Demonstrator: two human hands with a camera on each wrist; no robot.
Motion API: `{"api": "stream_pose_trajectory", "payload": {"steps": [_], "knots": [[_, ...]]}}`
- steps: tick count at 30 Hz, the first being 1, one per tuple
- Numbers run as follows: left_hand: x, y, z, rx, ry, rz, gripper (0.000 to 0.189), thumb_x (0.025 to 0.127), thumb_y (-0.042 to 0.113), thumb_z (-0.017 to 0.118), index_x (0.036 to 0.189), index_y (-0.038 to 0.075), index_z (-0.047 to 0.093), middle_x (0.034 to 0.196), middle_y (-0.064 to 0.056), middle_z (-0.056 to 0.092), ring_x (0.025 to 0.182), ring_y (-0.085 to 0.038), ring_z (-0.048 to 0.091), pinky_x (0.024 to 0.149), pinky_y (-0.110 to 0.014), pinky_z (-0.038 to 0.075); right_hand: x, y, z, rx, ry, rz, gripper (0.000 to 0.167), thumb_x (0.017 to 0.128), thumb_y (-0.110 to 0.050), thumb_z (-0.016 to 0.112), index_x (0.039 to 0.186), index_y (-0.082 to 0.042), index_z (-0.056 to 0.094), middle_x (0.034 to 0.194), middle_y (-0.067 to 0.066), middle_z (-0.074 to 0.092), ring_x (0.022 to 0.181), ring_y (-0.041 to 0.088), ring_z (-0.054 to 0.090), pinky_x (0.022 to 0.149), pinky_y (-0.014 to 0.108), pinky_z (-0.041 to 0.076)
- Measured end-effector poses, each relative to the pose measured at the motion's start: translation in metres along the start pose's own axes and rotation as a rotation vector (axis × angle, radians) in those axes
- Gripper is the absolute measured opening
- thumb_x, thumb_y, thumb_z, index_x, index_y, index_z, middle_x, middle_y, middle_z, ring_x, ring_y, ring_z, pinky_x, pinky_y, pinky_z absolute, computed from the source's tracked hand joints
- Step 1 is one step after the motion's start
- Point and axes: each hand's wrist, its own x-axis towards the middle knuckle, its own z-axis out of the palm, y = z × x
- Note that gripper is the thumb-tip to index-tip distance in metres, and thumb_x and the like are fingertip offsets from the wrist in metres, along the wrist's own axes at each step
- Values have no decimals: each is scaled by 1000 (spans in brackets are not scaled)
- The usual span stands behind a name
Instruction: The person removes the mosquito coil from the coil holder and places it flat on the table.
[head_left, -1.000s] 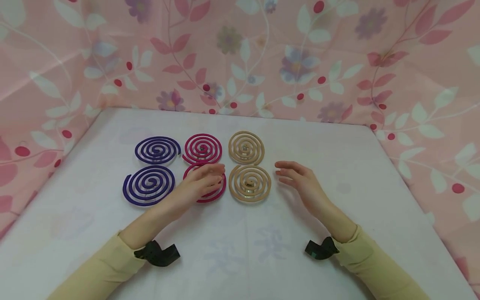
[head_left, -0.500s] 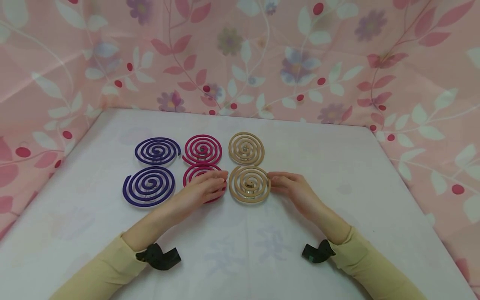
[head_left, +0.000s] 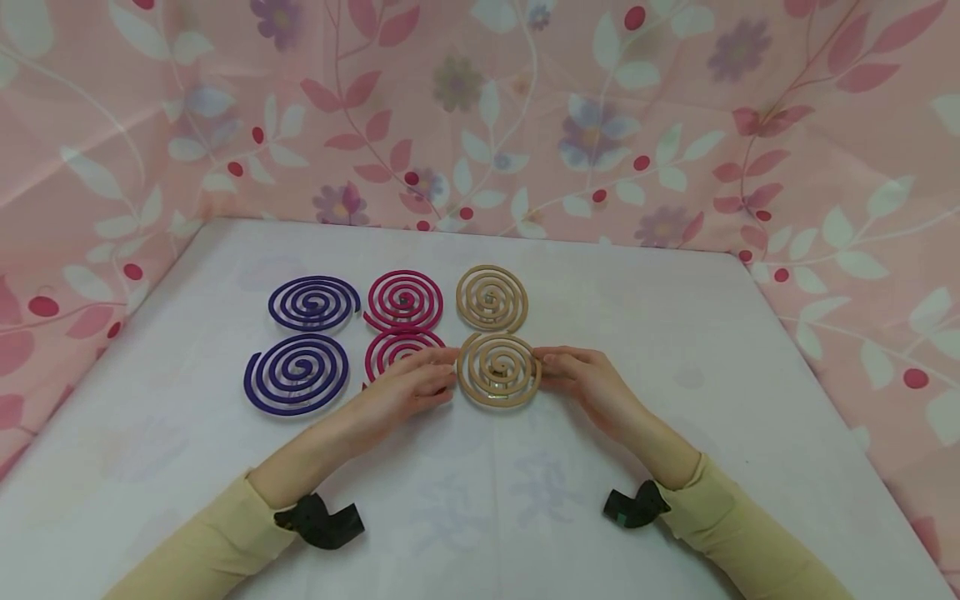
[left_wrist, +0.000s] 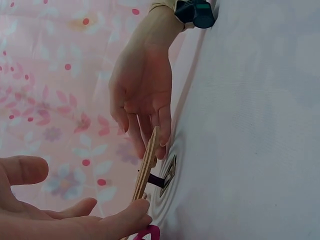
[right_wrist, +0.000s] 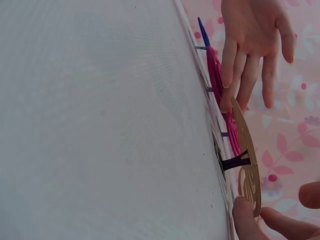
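Note:
A tan mosquito coil [head_left: 501,363], the front one of its pair, lies flat between my hands. My left hand [head_left: 412,385] reaches over the front magenta coil [head_left: 393,343] and partly hides it; its fingertips touch the tan coil's left edge. From the other side my right hand [head_left: 592,379] touches the coil's right edge with extended fingers. In the right wrist view a dark stand [right_wrist: 237,161] bears the tan coil [right_wrist: 245,130] above the tabletop. Its rim [left_wrist: 146,162] also shows edge-on in the left wrist view. Neither thumb closes on it.
Behind lie a second tan coil [head_left: 491,300] and a second magenta coil [head_left: 405,300]. Two purple coils [head_left: 315,304] lie at the left. The table [head_left: 480,517] has a white cover; a pink floral cloth [head_left: 480,117] hangs behind. Each wrist wears a black camera mount [head_left: 322,521].
My right hand has moved left to the tan coil's right edge. My left hand has come slightly down and right, its fingertips now at the coil's left edge. The coils have not moved.

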Motion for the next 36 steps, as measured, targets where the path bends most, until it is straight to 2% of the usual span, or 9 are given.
{"api": "stream_pose_trajectory", "payload": {"steps": [6,20,27,36], "knots": [[0,-2,2,-29,-5,0,52,106,21,39,150,-7,31,155,-26,34,144,-41,35,116,-47,36,-1,-1,1,35,-13,2,40,99,-4,47,132,20,50,133,28,59,106,16,68,97,37,55],[-1,2,3,-56,24,20,51,104,16,41,149,-6,32,152,-25,35,139,-39,42,110,-43,45,-2,-6,1,42,-17,25,42,100,-7,47,134,17,50,138,27,55,108,16,67,96,36,56],[-1,3,3,-69,33,36,50,104,15,40,148,-7,32,153,-24,33,139,-41,41,109,-43,45,-2,-6,0,44,-13,34,42,100,-7,47,135,17,49,137,24,57,107,14,68,96,36,56],[-2,5,4,-78,45,28,50,104,15,41,148,-7,33,154,-23,33,139,-39,42,108,-40,47,-2,-7,0,51,-11,43,42,100,-8,47,135,16,50,137,24,56,107,15,68,95,36,56]]}}
